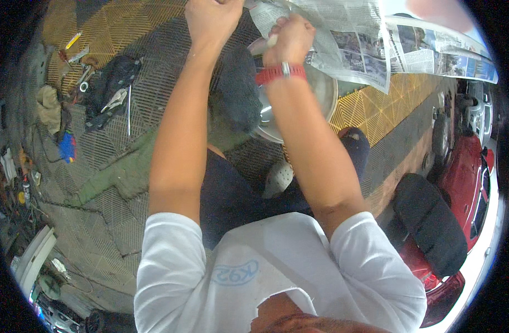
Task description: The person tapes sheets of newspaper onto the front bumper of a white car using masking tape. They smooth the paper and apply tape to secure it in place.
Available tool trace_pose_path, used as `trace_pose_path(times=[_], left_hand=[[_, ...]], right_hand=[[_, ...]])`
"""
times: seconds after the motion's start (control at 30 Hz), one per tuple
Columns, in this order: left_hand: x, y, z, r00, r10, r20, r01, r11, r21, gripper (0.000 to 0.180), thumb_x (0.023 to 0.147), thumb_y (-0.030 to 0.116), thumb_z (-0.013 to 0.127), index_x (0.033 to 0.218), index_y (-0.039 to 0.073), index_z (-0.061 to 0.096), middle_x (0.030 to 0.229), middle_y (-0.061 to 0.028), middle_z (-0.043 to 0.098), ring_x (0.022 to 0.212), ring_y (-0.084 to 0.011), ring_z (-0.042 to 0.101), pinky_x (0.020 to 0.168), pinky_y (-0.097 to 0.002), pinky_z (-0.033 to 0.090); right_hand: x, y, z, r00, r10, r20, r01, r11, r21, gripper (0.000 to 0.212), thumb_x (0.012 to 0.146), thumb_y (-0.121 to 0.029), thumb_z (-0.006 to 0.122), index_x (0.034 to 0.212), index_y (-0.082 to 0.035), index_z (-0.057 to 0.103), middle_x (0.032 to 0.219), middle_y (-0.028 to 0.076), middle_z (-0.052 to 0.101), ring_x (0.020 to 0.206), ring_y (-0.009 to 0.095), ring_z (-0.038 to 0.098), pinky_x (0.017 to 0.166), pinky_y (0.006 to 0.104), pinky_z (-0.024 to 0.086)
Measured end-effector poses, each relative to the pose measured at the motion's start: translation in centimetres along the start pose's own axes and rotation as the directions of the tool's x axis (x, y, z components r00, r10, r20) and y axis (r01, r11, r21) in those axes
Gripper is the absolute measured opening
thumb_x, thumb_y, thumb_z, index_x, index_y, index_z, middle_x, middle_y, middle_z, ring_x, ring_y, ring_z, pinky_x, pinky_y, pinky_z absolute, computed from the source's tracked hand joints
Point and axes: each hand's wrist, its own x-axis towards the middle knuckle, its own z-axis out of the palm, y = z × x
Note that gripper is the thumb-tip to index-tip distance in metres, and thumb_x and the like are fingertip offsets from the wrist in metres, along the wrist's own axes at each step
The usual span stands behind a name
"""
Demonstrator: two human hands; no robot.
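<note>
My left hand is at the top edge, its fingers curled closed. Its fingertips are partly cut off, so what they hold is hidden. To its right my right hand, with a red watch strap at the wrist, is also closed. A small pale bit shows at its thumb, too unclear to name. The right hand lies against the edge of a newspaper sheet, which spreads to the right. Below the hands is a round silvery metal thing, partly hidden by my right forearm. A dark, rounded bundle sits between my forearms.
A second newspaper strip hangs over a pale glossy surface at top right. Tools and a black cloth lie on the grid floor at left, near a green cloth. At right are a black padded seat and a red car.
</note>
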Motion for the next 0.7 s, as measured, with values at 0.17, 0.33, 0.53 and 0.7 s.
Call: trace_pose_path(times=[0.17, 0.33, 0.53, 0.7], left_hand=[[-1.4, -3.2, 0.0, 0.876, 0.162, 0.454, -0.025, 0.956, -0.293, 0.028, 0.100, 0.031, 0.078, 0.103, 0.003, 0.079, 0.088, -0.0003, 0.075, 0.082, -0.0070, 0.066, 0.077, -0.0240, 0.052], [-2.0, -2.4, -0.6, 0.668, 0.104, 0.737, 0.065, 0.978, -0.197, 0.027, 0.100, 0.027, 0.078, 0.105, 0.001, 0.077, 0.086, 0.0002, 0.074, 0.080, -0.0047, 0.064, 0.073, -0.0240, 0.051], [-2.2, -2.1, 0.2, 0.821, 0.237, 0.520, -0.175, 0.970, -0.166, 0.020, 0.098, 0.023, 0.078, 0.098, 0.003, 0.074, 0.084, 0.0011, 0.072, 0.075, -0.0069, 0.063, 0.072, -0.0269, 0.052], [-2.4, -0.6, 0.6, 0.909, 0.272, 0.314, -0.248, 0.962, -0.115, 0.018, 0.099, 0.024, 0.079, 0.097, 0.006, 0.078, 0.083, 0.0020, 0.072, 0.076, -0.0051, 0.061, 0.073, -0.0254, 0.052]], right_hand=[[-4.7, -3.5, -4.3, 0.883, 0.032, 0.469, 0.156, 0.921, -0.356, 0.052, 0.099, 0.000, 0.053, 0.141, -0.004, 0.023, 0.096, 0.012, 0.073, 0.069, 0.012, 0.059, 0.062, 0.0250, 0.046], [-4.7, -4.6, -6.4, 0.698, 0.069, 0.712, 0.455, 0.726, -0.516, 0.061, 0.106, -0.014, 0.060, 0.150, 0.002, 0.020, 0.090, 0.006, 0.077, 0.066, 0.009, 0.060, 0.060, 0.0224, 0.047], [-5.2, -6.1, -6.9, 0.715, 0.234, 0.658, 0.268, 0.778, -0.568, 0.041, 0.110, -0.025, 0.057, 0.141, -0.003, 0.043, 0.080, 0.006, 0.075, 0.057, 0.013, 0.060, 0.056, 0.0268, 0.049], [-3.3, -5.0, -7.3, 0.799, 0.112, 0.591, 0.497, 0.430, -0.754, 0.022, 0.109, -0.023, 0.060, 0.118, -0.002, 0.059, 0.080, 0.014, 0.075, 0.059, 0.026, 0.071, 0.056, 0.0350, 0.054]])
